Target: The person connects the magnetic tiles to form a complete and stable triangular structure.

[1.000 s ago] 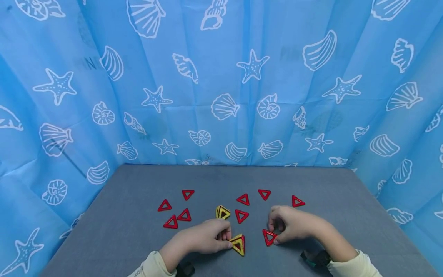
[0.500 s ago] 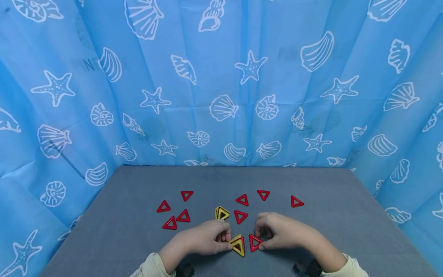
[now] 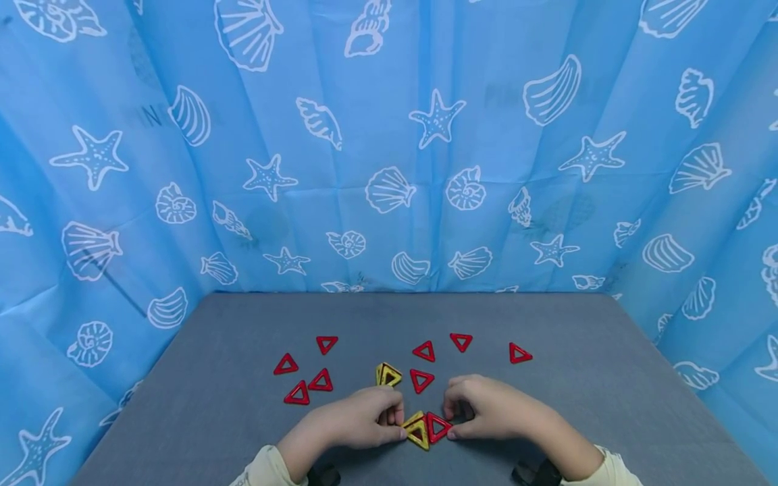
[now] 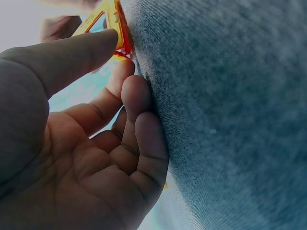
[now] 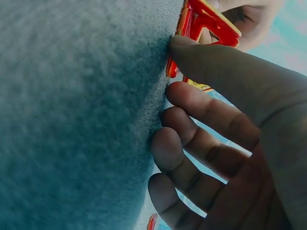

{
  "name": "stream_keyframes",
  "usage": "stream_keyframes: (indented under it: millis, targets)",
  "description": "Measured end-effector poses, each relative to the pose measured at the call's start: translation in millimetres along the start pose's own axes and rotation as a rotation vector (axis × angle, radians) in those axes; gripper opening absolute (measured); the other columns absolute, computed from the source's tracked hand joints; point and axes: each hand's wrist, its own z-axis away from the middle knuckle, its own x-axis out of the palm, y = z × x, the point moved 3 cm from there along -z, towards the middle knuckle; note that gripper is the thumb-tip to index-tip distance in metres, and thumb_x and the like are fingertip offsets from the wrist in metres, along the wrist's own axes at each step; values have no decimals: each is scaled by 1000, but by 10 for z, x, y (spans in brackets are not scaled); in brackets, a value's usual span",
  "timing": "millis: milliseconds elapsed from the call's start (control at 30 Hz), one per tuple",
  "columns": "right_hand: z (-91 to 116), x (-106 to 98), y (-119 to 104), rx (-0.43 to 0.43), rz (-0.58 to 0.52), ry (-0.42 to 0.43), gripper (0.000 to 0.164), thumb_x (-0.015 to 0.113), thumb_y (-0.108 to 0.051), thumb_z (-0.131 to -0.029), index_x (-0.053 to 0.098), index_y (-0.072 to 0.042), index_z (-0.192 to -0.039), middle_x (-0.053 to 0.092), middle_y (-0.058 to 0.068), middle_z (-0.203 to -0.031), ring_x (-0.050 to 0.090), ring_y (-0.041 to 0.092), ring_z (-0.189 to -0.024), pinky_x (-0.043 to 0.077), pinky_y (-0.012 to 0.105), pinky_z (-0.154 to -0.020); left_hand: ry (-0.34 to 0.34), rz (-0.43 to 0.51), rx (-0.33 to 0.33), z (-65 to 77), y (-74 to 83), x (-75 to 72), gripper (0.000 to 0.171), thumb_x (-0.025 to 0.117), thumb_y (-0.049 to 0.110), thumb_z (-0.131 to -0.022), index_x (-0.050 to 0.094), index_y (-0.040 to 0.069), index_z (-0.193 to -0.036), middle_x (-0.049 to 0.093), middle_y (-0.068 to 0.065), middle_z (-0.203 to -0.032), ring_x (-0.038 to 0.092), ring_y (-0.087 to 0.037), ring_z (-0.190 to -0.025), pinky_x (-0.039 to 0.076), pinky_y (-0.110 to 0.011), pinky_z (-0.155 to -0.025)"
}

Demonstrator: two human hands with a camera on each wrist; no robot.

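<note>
Near the front of the table, my left hand [image 3: 365, 417] pinches a yellow triangular magnetic tile [image 3: 425, 437] between thumb and index finger; more yellow and some red show right behind it. My right hand [image 3: 489, 408] pinches a red triangular magnetic tile [image 3: 430, 428] by its right corner. The red tile stands tilted against the yellow one's right side, their edges together. In the right wrist view the thumb presses the red tile [image 5: 186, 21], with yellow edging beyond it. The other fingers of both hands are bent close over the cloth.
A small yellow-and-red pyramid [image 3: 389, 375] stands just behind my left hand. Several red triangular tiles lie flat: a group at left, including one tile [image 3: 297, 393], and others at centre and right, such as one tile [image 3: 519, 353]. A blue shell-print curtain [image 3: 389, 135] borders the grey table [image 3: 243, 317].
My right hand has moved left, bringing the red tile against the yellow one. The left hand keeps its grip in nearly the same place.
</note>
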Motion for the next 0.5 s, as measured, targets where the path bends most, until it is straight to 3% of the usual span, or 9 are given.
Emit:
stream_keyframes:
  millis: [500]
  targets:
    - [10, -12, -4, -47, -26, -3, 12, 82, -28, -94, 73, -23, -91, 64, -12, -89, 58, -1, -75, 52, 21, -68, -1, -19, 2, -7, -2, 3, 15, 75, 24, -100, 63, 20, -93, 58, 11, -86, 52, -1, -77, 44, -21, -70]
